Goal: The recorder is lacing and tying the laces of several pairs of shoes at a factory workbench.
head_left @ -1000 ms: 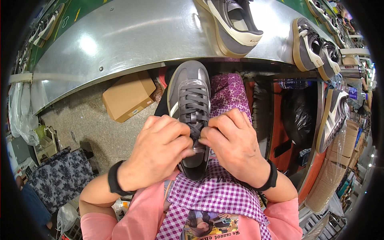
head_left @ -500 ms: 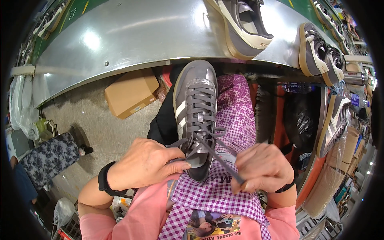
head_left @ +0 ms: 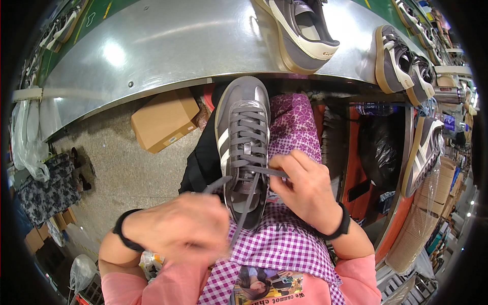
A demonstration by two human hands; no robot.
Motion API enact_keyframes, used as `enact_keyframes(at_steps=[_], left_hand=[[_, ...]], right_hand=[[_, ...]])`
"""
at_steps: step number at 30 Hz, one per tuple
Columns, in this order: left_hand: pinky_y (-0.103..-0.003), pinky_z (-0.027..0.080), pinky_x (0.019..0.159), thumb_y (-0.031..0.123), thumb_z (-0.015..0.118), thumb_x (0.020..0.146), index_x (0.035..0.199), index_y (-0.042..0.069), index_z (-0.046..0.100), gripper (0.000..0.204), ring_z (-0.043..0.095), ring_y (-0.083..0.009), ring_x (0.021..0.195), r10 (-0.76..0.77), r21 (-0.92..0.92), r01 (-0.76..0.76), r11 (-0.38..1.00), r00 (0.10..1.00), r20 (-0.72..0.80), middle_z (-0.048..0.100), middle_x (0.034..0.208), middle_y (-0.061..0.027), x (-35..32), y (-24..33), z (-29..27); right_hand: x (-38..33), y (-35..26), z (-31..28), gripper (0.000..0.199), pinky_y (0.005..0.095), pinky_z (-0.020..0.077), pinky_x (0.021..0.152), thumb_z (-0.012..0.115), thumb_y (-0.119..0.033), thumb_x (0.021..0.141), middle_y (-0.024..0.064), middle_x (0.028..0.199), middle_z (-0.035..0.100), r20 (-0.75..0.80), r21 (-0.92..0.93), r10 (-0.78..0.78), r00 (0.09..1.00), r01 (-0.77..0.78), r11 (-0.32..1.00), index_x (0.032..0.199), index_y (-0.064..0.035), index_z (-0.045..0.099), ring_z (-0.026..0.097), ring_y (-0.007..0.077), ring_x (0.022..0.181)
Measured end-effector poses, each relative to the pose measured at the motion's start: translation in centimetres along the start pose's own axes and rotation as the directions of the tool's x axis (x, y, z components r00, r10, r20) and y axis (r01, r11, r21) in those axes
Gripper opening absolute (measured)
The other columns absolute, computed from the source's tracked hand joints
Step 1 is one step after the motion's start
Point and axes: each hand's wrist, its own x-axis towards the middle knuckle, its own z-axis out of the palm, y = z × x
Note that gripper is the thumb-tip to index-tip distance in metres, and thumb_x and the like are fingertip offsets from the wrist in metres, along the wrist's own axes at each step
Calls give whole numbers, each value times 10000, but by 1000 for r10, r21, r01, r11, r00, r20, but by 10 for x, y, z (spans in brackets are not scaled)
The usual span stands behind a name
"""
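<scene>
A grey sneaker [head_left: 249, 101] with white side stripes lies on my lap, toe pointing away towards the metal bench. Its flat grey shoelace [head_left: 248, 203] is threaded up the eyelets and crosses at the top. My right hand [head_left: 305, 188] pinches one part of the lace just right of the tongue. From the crossing, another length runs straight down to the fingers of my left hand [head_left: 180, 223], which is smeared by motion. A lace end [head_left: 218, 184] sticks out left of the shoe, above that hand. The left fingertips are blurred.
Ahead stands the metal bench [head_left: 168, 46], with a grey and white shoe [head_left: 305, 40] at its edge and a pair of shoes [head_left: 394, 61] further right. A cardboard box [head_left: 165, 119] lies on the floor to the left. Another sneaker [head_left: 422, 155] is at the right, near a black bag [head_left: 381, 147].
My right hand has moved up and left to the shoe's lacing. My left hand has dropped lower, and the lace that ran to the right hand now runs down towards the left.
</scene>
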Motion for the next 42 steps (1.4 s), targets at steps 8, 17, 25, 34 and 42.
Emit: enact_keyframes(at_steps=[8,17,25,34,42], left_hand=[[-333,439,563,47,762,711,713,20,676,91,589,-227,598,32,-168,-33,985,999,-11,614,641,-63,-20,2,-21],[-423,424,935,185,769,686,970,80,701,310,525,-316,1113,-18,639,401,656,855,-518,581,1168,-140,-16,-14,-10],[-454,365,967,191,762,681,721,29,669,191,441,-311,1249,197,593,21,805,933,-301,586,1161,-95,39,-37,35],[-417,434,930,141,615,837,1079,-3,612,282,563,-282,1087,-228,-160,179,971,900,-373,610,1122,-157,12,62,-4],[-385,394,950,66,712,766,922,30,575,210,513,-293,1089,-75,453,239,859,934,-350,588,1098,-102,10,-26,6]], right_hand=[[-7,-3,-22,113,306,484,597,670,-94,859,123,766,655,295,644,221,929,-365,673,896,14,672,642,234,671],[-9,-3,-22,102,255,479,516,646,-60,873,106,686,663,109,529,330,938,-336,780,917,21,690,650,147,590],[-3,-14,-25,133,236,477,544,627,-77,900,90,677,636,338,659,391,856,-512,551,977,29,655,627,113,605],[-3,-15,-5,294,397,428,857,773,-127,687,118,1115,535,90,392,-227,970,175,903,927,-32,632,498,323,1029],[-3,-15,-16,143,297,478,557,751,-89,739,56,734,564,50,326,24,998,-39,945,825,-30,653,595,208,659]])
